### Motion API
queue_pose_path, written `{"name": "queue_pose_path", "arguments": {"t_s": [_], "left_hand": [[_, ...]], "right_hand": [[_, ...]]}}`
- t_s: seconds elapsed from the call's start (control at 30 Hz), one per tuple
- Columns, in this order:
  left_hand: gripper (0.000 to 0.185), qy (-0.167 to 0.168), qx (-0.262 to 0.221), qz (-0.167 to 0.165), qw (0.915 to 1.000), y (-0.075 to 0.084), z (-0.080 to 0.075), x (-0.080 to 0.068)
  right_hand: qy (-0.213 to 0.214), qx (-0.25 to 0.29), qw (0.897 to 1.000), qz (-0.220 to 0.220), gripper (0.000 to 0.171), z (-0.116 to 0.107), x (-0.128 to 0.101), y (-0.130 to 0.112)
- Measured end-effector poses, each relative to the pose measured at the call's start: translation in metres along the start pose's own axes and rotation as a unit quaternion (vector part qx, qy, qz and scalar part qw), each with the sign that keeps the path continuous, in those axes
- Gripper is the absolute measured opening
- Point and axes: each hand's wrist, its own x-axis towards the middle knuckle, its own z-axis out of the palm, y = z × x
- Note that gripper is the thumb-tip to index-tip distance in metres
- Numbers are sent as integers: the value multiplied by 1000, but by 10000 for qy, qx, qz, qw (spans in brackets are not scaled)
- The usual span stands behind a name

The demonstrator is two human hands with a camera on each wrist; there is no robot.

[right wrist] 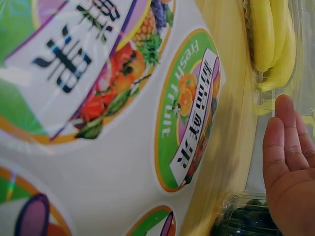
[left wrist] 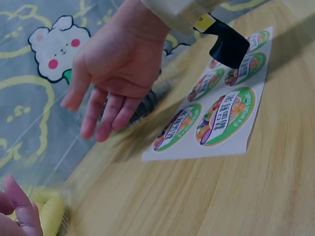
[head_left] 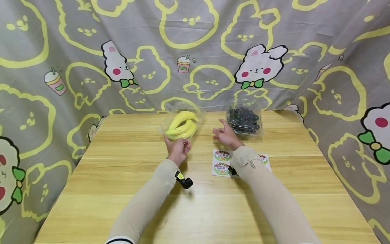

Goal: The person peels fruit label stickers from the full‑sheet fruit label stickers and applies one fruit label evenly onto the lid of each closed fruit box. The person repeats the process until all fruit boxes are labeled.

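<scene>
A clear pack of yellow bananas (head_left: 182,125) lies at the back middle of the wooden table (head_left: 122,176). My left hand (head_left: 177,146) grips its near end; its fingers (left wrist: 19,209) show beside the bananas (left wrist: 49,216) in the left wrist view. My right hand (head_left: 223,134) hovers open, fingers straight, just left of a clear box of dark berries (head_left: 244,121) and holds nothing. The same right hand (left wrist: 110,78) hangs above the table in the left wrist view. A white sheet of round fruit stickers (head_left: 223,163) lies under my right forearm.
A grey curtain with yellow shapes and rabbits (head_left: 259,67) closes off the back and both sides. In the right wrist view the sticker sheet (right wrist: 98,123) fills the frame, with the bananas (right wrist: 270,39), my right hand (right wrist: 290,167) and the berry box (right wrist: 248,219) beyond.
</scene>
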Motion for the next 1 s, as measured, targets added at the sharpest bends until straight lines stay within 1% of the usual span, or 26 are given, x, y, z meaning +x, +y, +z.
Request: {"name": "queue_pose_path", "arguments": {"t_s": [0.3,0.63,0.83,1.0], "left_hand": [[118,-186,253,-80,9995,8,-8,2],[119,-86,385,-27,9992,9,-16,7],[119,-130,600,-35,9981,12,-18,8],[116,-111,751,-57,9971,16,-20,9]], "right_hand": [[23,40,10000,49,73,-1,1,0],[-20,-11,10000,29,73,-3,0,-3],[-7,-72,10000,-64,73,-3,-1,-5],[-16,-52,10000,-47,72,-4,-1,-4]]}}
